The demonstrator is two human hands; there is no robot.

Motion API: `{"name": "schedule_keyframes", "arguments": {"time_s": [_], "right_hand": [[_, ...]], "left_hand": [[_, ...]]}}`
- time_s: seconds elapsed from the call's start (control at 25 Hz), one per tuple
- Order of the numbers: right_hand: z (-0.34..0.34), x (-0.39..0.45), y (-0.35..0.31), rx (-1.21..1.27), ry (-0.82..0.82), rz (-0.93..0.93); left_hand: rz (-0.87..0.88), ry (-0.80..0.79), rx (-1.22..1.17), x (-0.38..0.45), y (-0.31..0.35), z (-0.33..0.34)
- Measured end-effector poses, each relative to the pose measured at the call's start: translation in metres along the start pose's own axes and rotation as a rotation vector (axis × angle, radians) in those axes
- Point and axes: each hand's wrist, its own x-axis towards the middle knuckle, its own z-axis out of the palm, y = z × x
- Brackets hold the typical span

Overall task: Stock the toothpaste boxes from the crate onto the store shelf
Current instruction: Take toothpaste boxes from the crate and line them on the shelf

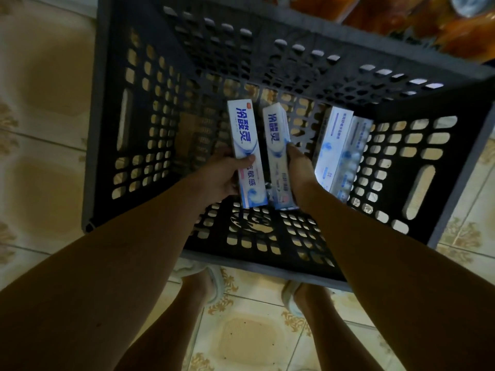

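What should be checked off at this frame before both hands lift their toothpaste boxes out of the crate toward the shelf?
1. Left hand wrapped around the left box: ok.
2. Right hand gripping the middle box: ok, though its fingers are partly hidden.
3. Two held boxes free of each other: cannot tell; their lower ends look close.
4. Lift path inside the crate open above the boxes: ok.
5. Stock left for a later trip: ok, leaning boxes sit by the right wall.
6. Free space on the shelf: cannot tell; only orange packages show.
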Motion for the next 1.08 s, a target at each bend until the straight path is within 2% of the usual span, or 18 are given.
{"name": "schedule_keyframes", "arguments": {"time_s": [0.16, 0.32, 0.4, 0.52, 0.68, 0.88, 1.08], "right_hand": [[-0.016, -0.020, -0.011, -0.081, -0.146, -0.006], [-0.018, -0.043, -0.026, -0.060, -0.273, -0.062], [-0.020, -0.064, -0.041, -0.027, -0.283, -0.043], [-0.028, -0.110, -0.067, -0.005, -0.405, -0.049], [-0.036, -0.207, -0.115, -0.070, -0.509, -0.085], [-0.052, -0.378, -0.197, -0.238, -0.501, -0.257], [-0.064, -0.528, -0.250, -0.159, -0.488, -0.388]], "left_hand": [[0.013, -0.047, -0.045, -0.017, 0.007, -0.001], [0.073, -0.114, -0.031, -0.046, 0.017, -0.001], [0.108, -0.106, -0.048, -0.073, 0.026, 0.002], [0.147, -0.177, -0.111, -0.124, 0.043, 0.008], [0.208, -0.384, -0.151, -0.228, 0.072, 0.019], [0.339, -0.482, -0.160, -0.387, 0.118, 0.036], [0.428, -0.573, -0.068, -0.547, 0.163, 0.073]]}}
